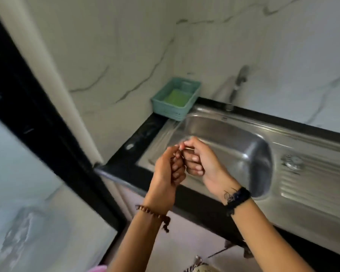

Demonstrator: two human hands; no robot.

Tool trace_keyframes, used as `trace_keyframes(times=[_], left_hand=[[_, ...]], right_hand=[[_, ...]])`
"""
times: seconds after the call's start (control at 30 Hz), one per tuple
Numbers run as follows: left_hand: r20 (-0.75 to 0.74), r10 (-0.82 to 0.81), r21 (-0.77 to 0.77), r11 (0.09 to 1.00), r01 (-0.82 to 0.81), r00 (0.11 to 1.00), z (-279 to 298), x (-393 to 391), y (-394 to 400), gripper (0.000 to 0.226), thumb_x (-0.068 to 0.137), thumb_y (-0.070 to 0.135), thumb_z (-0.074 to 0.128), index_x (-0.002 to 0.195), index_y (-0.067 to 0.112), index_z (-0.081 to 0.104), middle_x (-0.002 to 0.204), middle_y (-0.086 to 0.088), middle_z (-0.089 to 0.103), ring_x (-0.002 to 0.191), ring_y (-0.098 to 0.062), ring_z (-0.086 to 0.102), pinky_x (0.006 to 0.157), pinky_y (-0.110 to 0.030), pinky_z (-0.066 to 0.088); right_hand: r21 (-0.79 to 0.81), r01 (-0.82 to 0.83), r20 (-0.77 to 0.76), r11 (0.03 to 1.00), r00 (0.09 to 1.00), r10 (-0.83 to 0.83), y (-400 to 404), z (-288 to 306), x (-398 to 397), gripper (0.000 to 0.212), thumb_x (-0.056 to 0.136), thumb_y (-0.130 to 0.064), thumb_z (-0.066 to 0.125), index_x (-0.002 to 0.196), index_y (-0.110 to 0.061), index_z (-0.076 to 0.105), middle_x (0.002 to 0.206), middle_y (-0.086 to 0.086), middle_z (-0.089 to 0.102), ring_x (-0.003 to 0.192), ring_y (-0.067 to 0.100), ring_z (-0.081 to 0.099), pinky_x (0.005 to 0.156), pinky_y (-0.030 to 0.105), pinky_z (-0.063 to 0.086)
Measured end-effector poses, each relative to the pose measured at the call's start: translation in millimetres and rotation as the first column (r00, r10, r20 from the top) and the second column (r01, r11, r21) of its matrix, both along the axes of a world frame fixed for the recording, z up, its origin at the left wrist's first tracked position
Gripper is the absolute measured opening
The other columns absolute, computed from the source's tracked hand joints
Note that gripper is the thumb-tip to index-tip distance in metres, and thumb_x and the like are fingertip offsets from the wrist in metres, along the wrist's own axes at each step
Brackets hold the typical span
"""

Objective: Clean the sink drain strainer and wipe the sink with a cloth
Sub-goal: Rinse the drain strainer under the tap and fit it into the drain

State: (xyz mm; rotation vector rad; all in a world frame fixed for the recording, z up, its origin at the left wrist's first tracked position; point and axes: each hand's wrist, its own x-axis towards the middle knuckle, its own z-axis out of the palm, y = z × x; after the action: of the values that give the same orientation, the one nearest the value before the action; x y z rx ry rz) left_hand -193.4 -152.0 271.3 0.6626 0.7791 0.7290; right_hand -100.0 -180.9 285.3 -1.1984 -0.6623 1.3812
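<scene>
While both hands meet over the near left corner of the sink, the drain strainer lies apart on the ribbed drainboard.

The left hand is curled, its fingertips against the right hand, which is also curled; whether they pinch something small is too blurred to tell. No cloth is in view. Judged from here, the strainer is best lifted over the basin and rinsed under the tap so debris falls inside. Counted: one sink, one strainer, one tap, one teal basket holding one green pad, two wristbands.
</scene>
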Motion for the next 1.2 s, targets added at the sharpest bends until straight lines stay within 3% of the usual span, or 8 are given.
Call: trace_keyframes(times=[0.33,0.53,0.63,0.73,0.83,0.97,1.1,1.2], left_hand=[[-0.110,-0.305,0.014,0.951,0.308,0.946,-20,166,44,0.038,0.092,0.017,0.037,0.055,0.018,0.035,0.032,0.009,0.029,0.026,-0.003,0.021,0.027,-0.013,0.019],[-0.363,-0.445,-0.004,0.880,0.476,0.819,-57,259,41,0.033,0.094,0.016,0.040,0.062,0.015,0.049,0.038,0.008,0.042,0.030,-0.003,0.035,0.030,-0.013,0.029],[-0.428,-0.533,-0.010,0.811,0.585,0.730,-79,303,33,0.020,0.091,0.011,0.046,0.074,0.013,0.056,0.060,-0.001,0.054,0.048,-0.010,0.048,0.037,-0.014,0.040],[-0.455,-0.581,-0.026,0.766,0.643,0.675,-99,335,25,0.015,0.088,0.003,0.050,0.078,0.013,0.057,0.070,-0.005,0.058,0.059,-0.013,0.054,0.047,-0.017,0.049],[-0.479,-0.602,-0.063,0.750,0.659,0.639,-121,358,19,0.017,0.088,0.002,0.050,0.078,0.013,0.057,0.074,-0.005,0.059,0.064,-0.014,0.056,0.058,-0.022,0.049],[-0.461,-0.618,-0.126,0.756,0.642,0.638,-142,371,25,0.012,0.089,0.000,0.049,0.086,0.007,0.059,0.077,-0.005,0.059,0.069,-0.015,0.056,0.064,-0.022,0.050],[-0.413,-0.670,-0.146,0.717,0.682,0.616,-152,371,34,0.018,0.091,0.005,0.051,0.107,0.000,0.057,0.083,-0.005,0.059,0.075,-0.013,0.058,0.070,-0.022,0.050],[-0.337,-0.716,-0.158,0.683,0.713,0.611,-155,367,42,0.009,0.092,0.011,0.052,0.094,0.006,0.059,0.083,-0.005,0.061,0.077,-0.014,0.059,0.073,-0.024,0.050]], right_hand=[[0.022,0.375,0.136,0.927,0.917,-0.374,6,-19,146,0.022,0.091,-0.017,0.046,0.075,-0.015,0.062,0.044,-0.010,0.046,0.033,0.002,0.029,0.032,0.014,0.019],[-0.026,0.569,0.426,0.822,0.750,-0.505,-4,-58,232,0.016,0.090,-0.020,0.052,0.084,-0.013,0.066,0.062,-0.004,0.058,0.045,0.004,0.047,0.044,0.015,0.034],[0.013,0.662,0.796,0.749,0.447,-0.409,-18,-88,275,0.011,0.090,-0.019,0.054,0.090,-0.014,0.063,0.085,-0.001,0.064,0.075,0.011,0.058,0.061,0.018,0.041],[-0.084,0.717,0.968,0.692,0.224,-0.114,-35,-112,315,0.020,0.086,-0.020,0.058,0.104,-0.014,0.060,0.107,0.006,0.058,0.102,0.022,0.052,0.080,0.030,0.045],[-0.207,0.768,0.976,0.606,0.206,0.073,-45,-133,340,0.045,0.080,-0.031,0.068,0.119,-0.015,0.051,0.124,0.009,0.047,0.114,0.026,0.043,0.091,0.035,0.045],[-0.279,0.794,0.951,0.540,0.308,0.038,-49,-153,349,0.061,0.075,-0.036,0.073,0.125,-0.015,0.045,0.128,0.011,0.044,0.115,0.031,0.044,0.094,0.041,0.045],[-0.225,0.817,0.971,0.531,0.233,0.052,-45,-162,340,0.056,0.074,-0.031,0.073,0.120,-0.012,0.046,0.122,0.013,0.049,0.107,0.030,0.047,0.087,0.034,0.044],[-0.203,0.812,0.979,0.547,0.189,0.083,-38,-164,326,0.061,0.071,-0.039,0.074,0.118,-0.011,0.046,0.117,0.012,0.049,0.104,0.027,0.045,0.086,0.032,0.045]])
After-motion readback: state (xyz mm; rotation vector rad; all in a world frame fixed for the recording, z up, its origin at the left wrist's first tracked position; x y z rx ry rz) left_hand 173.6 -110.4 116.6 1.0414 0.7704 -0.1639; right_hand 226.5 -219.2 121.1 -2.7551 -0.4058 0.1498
